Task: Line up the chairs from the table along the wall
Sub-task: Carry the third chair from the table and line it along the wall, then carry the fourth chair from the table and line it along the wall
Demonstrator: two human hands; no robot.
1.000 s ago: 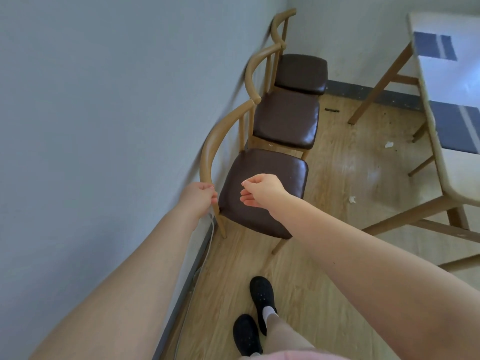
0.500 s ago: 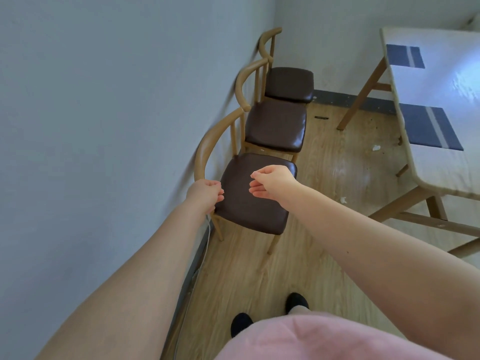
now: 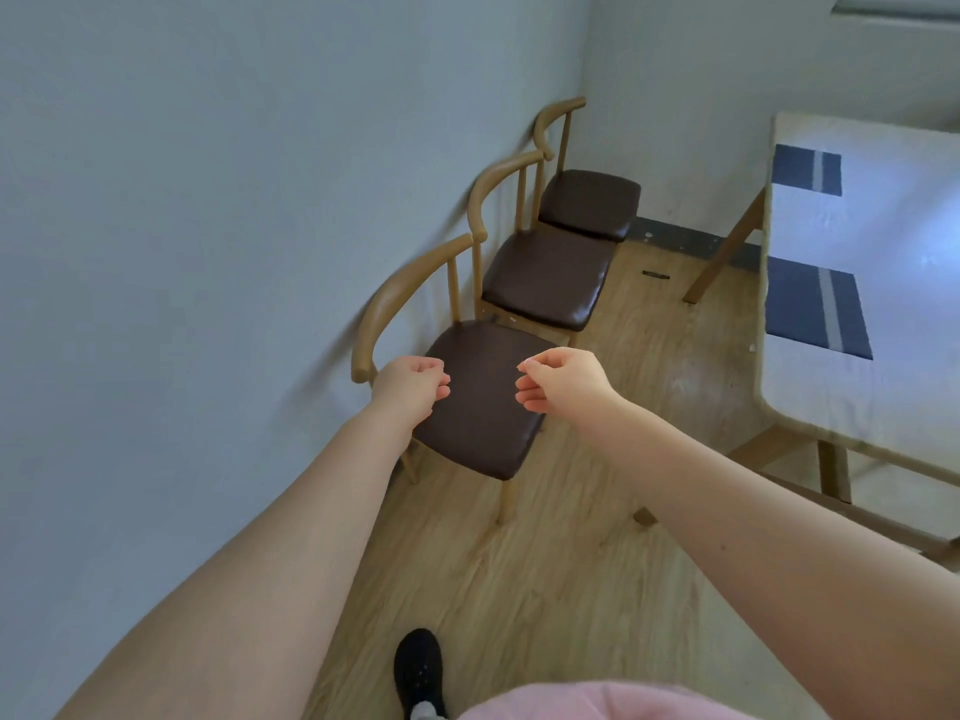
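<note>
Three wooden chairs with dark brown seats stand in a row against the left wall: the nearest chair [image 3: 483, 407], the middle chair [image 3: 545, 283] and the far chair [image 3: 589, 202] in the corner. My left hand [image 3: 410, 384] hovers just right of the nearest chair's curved backrest end, off the wood, fingers loosely curled around nothing. My right hand [image 3: 563, 381] hangs over the seat's right edge, also loosely curled and holding nothing. Neither hand touches the chair.
A light wooden table [image 3: 763, 324] with two dark blue placemats [image 3: 815, 309] stands on the right, its legs reaching toward the chairs. Wood floor lies between table and chairs, with a small dark scrap [image 3: 655, 274]. My black shoe [image 3: 418, 667] is below.
My left hand has let go of the nearest chair's backrest end and drawn back. My view has pulled back and shifted right; both hands now hover apart over the seat.
</note>
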